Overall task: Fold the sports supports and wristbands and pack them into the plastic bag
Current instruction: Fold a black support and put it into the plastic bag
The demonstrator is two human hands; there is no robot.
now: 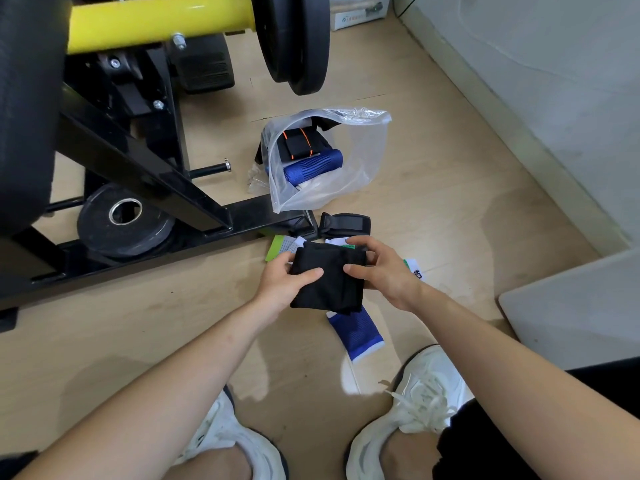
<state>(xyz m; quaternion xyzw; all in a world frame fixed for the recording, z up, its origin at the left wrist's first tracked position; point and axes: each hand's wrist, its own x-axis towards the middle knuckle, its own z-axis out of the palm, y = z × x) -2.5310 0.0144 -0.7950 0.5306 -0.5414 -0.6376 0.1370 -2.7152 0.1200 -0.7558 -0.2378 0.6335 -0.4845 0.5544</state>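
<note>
A black fabric support (329, 282), folded over, hangs between my two hands above the floor. My left hand (284, 282) pinches its left edge and my right hand (381, 271) grips its right edge. The clear plastic bag (360, 161) lies open on the floor beyond, holding a black support with orange stripes (299, 142) and a rolled blue support (313, 164). A blue wristband with white trim (356, 332) lies below my hands. A black strap support (344, 225), a green and grey piece (280, 247) and a white wristband (414, 268) lie around them.
A black and yellow weight machine frame (145, 174) fills the left, with weight plates (121, 223) at its base and one hanging (294, 39) above the bag. A grey wall (536, 81) runs along the right. My white shoes (422, 403) stand on the wooden floor.
</note>
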